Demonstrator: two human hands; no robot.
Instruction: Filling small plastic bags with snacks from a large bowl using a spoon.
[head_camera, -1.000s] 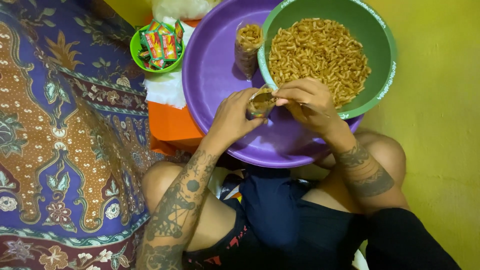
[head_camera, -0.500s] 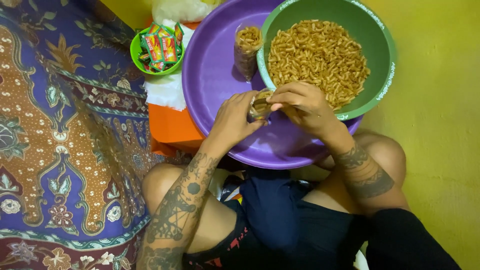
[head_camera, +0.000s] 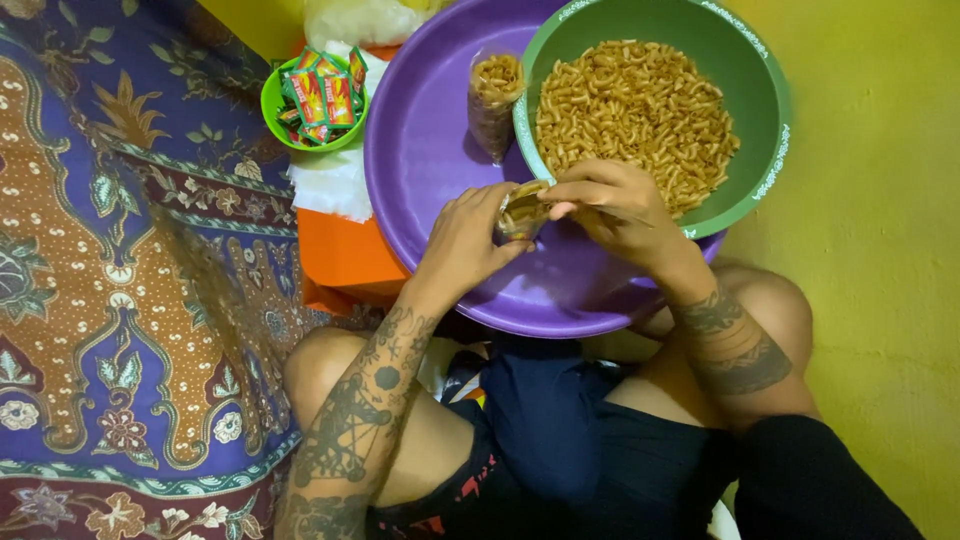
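A small clear bag (head_camera: 522, 209), partly filled with fried snack curls, is held upright in the left hand (head_camera: 468, 240), the fingers wrapped around its side. The right hand (head_camera: 612, 205) is closed in a pinch just at the bag's mouth, at about three o'clock from it, so both hands meet there (the right being the one nearer the supply). The bag's long axis runs toward twelve o'clock, mouth uppermost. Directly behind the right hand, at one o'clock, the green bowl (head_camera: 760, 120) of snack curls (head_camera: 640, 110) is set inside a purple basin (head_camera: 420, 150). A filled bag (head_camera: 494, 100) stands at eleven o'clock, a small green cup of sachets (head_camera: 315, 95) further at ten. Compared with half a second ago, the right hand's fingertips have dropped slightly toward the bag's mouth.
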